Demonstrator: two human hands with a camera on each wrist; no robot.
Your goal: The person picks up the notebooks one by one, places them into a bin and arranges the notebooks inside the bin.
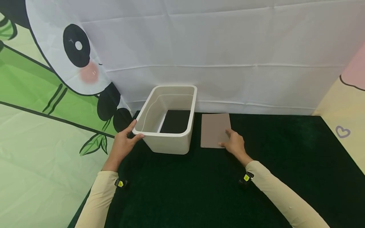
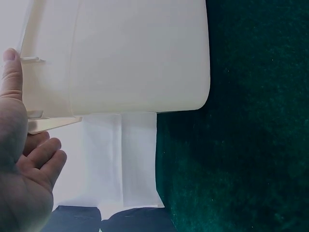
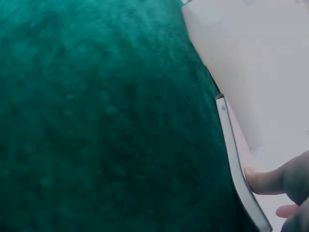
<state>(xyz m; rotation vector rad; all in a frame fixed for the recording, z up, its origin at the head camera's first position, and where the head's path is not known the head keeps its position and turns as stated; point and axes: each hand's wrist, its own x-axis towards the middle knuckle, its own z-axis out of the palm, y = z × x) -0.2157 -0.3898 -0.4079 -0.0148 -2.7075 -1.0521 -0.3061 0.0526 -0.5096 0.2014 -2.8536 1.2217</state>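
Observation:
A white plastic bin [image 1: 171, 142] stands on the dark green cloth, its open top facing up. My left hand [image 1: 123, 147] grips its near left corner, the thumb on the near wall just under the rim. In the left wrist view the thumb [image 2: 12, 79] lies along the bin's wall [image 2: 140, 53], and curled fingers show below the rim. To the bin's right a thin brown notebook [image 1: 214, 129] lies flat. My right hand [image 1: 236, 145] touches the cover near its right side with thumb and fingertips. In the right wrist view the thumb [image 3: 265, 181] meets the notebook's edge [image 3: 236, 164].
A dark green cloth [image 1: 182, 186] covers the table. Behind the bin hangs a white fabric backdrop [image 1: 228, 47], with a printed panda [image 1: 77, 44] on the left. The table's right edge [image 1: 342, 142] borders a yellow panel.

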